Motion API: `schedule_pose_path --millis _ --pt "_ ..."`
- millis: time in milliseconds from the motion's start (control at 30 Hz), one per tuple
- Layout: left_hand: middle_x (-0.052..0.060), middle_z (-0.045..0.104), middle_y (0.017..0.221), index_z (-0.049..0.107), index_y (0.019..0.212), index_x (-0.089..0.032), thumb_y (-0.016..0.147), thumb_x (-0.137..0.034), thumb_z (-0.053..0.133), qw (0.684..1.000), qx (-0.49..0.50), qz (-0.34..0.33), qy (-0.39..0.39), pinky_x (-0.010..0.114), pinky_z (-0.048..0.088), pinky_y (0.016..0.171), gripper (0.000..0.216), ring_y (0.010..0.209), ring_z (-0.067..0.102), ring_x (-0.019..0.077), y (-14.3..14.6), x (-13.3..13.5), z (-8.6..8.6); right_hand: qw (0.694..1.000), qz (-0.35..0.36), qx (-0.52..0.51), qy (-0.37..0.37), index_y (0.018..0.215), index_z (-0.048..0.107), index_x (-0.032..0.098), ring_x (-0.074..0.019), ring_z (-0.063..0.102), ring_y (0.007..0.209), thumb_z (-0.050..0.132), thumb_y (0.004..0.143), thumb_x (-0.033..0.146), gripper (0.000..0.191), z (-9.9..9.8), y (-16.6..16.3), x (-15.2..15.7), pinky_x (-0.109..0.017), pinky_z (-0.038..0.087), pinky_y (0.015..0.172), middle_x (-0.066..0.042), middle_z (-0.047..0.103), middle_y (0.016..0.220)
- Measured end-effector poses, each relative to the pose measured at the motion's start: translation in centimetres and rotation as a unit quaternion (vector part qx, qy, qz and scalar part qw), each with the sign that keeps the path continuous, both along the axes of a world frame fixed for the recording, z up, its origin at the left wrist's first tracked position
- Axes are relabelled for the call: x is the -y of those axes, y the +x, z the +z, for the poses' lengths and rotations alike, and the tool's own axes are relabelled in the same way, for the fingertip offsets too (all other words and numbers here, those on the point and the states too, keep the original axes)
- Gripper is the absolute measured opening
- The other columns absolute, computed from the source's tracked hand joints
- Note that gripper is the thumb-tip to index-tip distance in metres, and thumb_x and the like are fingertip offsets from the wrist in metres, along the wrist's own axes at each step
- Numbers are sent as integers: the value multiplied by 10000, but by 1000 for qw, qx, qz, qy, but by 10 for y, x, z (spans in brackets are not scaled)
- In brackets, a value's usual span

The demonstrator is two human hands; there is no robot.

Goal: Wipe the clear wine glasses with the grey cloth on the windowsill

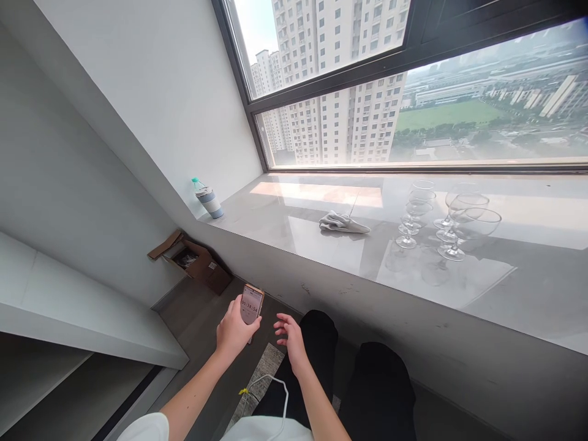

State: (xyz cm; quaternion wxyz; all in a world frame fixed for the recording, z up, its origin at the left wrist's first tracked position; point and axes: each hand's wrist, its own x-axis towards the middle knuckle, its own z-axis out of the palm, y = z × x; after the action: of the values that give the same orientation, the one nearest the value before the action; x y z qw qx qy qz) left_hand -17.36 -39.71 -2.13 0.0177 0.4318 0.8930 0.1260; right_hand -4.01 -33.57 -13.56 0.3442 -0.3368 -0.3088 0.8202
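Note:
My left hand (233, 327) is wrapped around a phone (252, 302) in an orange case, its screen turned up to me with timer digits on it. Just to the right, my right hand (289, 335) hovers above my knee, fingers apart and slightly curled, holding nothing. It does not touch the phone. Farther off, a crumpled grey-white cloth (342, 222) lies on the window ledge. Right of the cloth stand several clear stemmed glasses (452, 252), upright in two loose rows.
A lidded blue-and-white cup (210, 203) and a green-capped bottle (196, 182) stand at the ledge's left end. An open cardboard box (211, 267) sits on the floor below. The glossy ledge (294, 242) runs under the window. A white cable (285, 398) hangs near my lap.

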Motion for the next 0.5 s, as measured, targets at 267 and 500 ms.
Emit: schedule_pose_path --millis 267,500 --pt "108 586 1268 428 1365 -266 765 -565 586 1000 -2 -7 -19 300 411 649 689 984 640 282 -5 -2 -6 1000 -18 -5 12 1042 656 183 -159 564 722 518 694 375 421 10 15 -9 -232 413 555 -58 647 874" --pt "96 620 1238 508 1274 -280 754 -547 606 998 46 3 -53 288 424 664 593 980 647 277 -31 -6 -15 967 -96 70 224 1084 663 198 -195 589 800 466 850 352 343 60 69 -26 -302 476 670 -83 655 933"
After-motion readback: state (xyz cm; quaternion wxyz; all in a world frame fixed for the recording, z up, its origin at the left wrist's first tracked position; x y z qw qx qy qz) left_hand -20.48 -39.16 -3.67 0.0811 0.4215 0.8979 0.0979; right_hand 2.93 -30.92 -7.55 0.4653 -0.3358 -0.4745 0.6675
